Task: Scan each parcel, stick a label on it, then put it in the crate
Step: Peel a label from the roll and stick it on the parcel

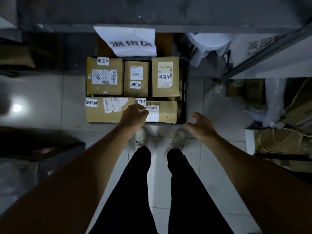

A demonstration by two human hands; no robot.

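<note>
A black crate [184, 98] stands on the floor in front of my feet, filled with several brown cardboard parcels, each with a white printed sticker. My left hand [133, 116] hovers over the left end of the front right parcel [166, 111], just below its white sticker [140, 101]. Its fingers are curled downward, and whether they grip the parcel is hidden. My right hand [200, 124] hangs apart from the crate's front right corner, fingers spread and holding nothing. The front left parcel [101, 114] sticks out past the crate's left side.
A white paper sign [128, 40] hangs behind the crate. Metal shelving [270, 53] with bags and boxes stands at the right, and cardboard and rope [278, 141] lie beside my right arm. Dark boxes [55, 152] sit at the left. Pale floor tiles surround my shoes [177, 139].
</note>
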